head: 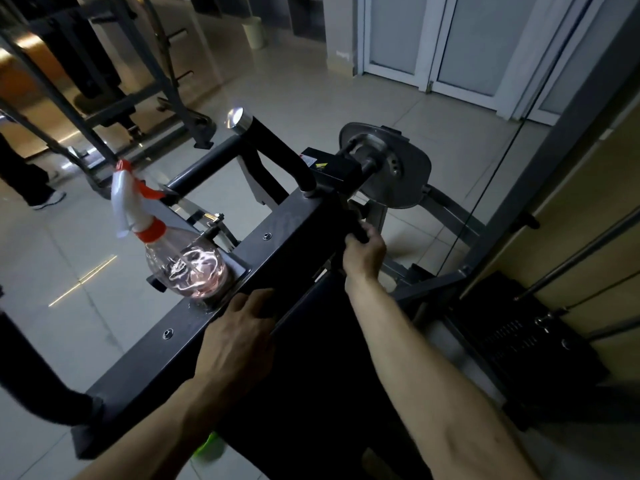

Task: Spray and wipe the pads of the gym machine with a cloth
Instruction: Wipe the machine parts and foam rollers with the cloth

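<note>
Spray bottle (166,237) sits on machine frame (145,368) — left hand (239,330) curls fingers over it, right hand (365,252) grips a knob (358,231).

The left hand (239,336) and the right hand (365,254) are bare. Behind them the left forearm (166,420) and right forearm (433,375) are uncovered as far as the view's lower edge. Faint veins line the right forearm.

Clear spray bottle (187,268), seemingly upright, sits on machine frame (287,223).
</note>
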A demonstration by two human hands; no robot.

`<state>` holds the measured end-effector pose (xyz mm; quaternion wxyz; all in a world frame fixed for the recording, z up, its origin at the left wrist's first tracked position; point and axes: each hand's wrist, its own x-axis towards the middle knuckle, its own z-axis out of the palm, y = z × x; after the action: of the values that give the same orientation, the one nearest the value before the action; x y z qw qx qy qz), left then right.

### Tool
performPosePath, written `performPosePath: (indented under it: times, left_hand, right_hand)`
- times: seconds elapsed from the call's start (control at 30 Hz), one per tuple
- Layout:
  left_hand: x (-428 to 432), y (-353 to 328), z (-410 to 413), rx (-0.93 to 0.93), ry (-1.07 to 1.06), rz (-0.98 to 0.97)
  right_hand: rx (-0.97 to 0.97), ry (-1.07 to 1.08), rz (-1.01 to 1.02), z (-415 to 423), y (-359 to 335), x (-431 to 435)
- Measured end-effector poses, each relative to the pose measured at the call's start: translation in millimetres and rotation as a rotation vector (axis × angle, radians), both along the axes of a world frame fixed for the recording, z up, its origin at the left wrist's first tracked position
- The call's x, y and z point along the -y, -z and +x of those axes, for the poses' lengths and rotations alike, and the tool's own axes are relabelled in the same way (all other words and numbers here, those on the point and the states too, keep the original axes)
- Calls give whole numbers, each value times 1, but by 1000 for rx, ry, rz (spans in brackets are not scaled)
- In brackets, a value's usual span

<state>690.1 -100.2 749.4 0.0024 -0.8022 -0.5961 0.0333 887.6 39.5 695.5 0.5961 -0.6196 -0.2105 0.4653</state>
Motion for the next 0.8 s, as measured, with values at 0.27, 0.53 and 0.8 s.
performPosePath:
  times: [0.27, 0.53, 0.8]
  left_hand:
    - [-1, 5, 5, -209, 47, 38]
    - [1, 9, 3, -205, 66, 91]
    - [11, 4, -2, -34, 54, 84]
  right_hand:
    - [27, -281, 3, -52, 24, 93]
    - [13, -36, -149, -22, 16, 22]
    - [58, -353, -22, -66, 13, 113]
